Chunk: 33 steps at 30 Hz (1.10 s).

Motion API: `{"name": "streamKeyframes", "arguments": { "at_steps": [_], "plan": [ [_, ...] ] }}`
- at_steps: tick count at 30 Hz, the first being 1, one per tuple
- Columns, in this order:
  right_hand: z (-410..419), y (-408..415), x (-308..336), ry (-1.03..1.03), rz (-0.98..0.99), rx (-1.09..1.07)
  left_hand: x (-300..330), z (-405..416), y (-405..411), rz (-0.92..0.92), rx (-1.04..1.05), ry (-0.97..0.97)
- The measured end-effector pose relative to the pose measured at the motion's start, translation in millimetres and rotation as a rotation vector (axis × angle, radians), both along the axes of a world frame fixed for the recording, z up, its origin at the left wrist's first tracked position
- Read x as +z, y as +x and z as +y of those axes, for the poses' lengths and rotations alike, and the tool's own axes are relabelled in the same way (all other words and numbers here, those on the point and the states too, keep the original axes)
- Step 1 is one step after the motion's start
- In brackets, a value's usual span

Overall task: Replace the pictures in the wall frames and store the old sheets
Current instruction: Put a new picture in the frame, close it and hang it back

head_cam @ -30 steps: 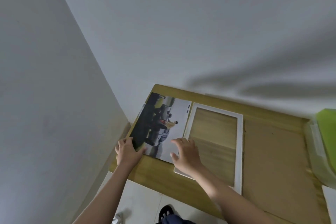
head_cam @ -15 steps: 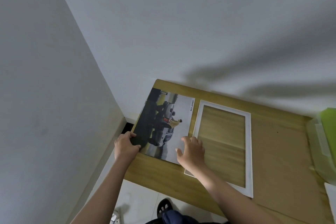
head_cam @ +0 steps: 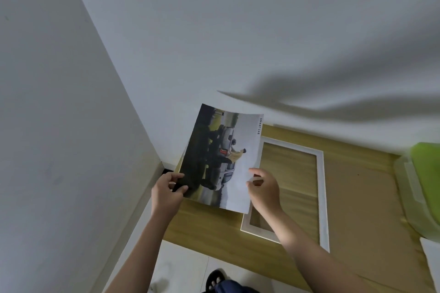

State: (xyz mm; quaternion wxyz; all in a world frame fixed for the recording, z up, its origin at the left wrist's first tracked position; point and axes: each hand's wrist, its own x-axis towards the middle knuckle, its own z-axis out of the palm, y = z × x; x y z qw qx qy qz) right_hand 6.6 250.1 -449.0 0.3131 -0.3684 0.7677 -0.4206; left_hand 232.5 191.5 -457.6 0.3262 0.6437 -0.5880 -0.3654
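Observation:
A picture sheet (head_cam: 223, 157) showing a car and a person is lifted off the wooden table (head_cam: 209, 223), its far edge tilted up toward the wall. My left hand (head_cam: 166, 191) pinches its near left edge. My right hand (head_cam: 264, 190) pinches its near right edge. An empty white frame (head_cam: 320, 188) lies flat on the table just right of the sheet, with the wood showing through its opening.
A brown backing board (head_cam: 364, 209) lies on the table right of the frame. A clear plastic box with a green lid (head_cam: 426, 181) stands at the right edge. Grey walls meet in a corner at the left. My foot (head_cam: 215, 282) shows on the tiled floor.
The sheet lay flat on the table with both hands at its near edge. Now both hands have lifted it, and its far edge has risen toward the wall.

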Motion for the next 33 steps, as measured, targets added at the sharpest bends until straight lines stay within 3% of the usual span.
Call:
{"name": "streamKeyframes", "arguments": {
  "at_steps": [5, 12, 33],
  "plan": [
    [40.4, -49.9, 4.7, -0.021, 0.062, -0.08, 5.6, 23.8, -36.8, 0.047, -0.17, 0.003],
    [103.1, -105.7, -17.1, 0.114, 0.141, -0.18, -13.0, 60.4, -90.9, -0.06, -0.383, 0.003],
    [128.8, -133.1, -37.9, 0.264, 0.268, -0.106, -33.0, 88.8, -118.9, -0.308, -0.588, 0.005]
  ]
}}
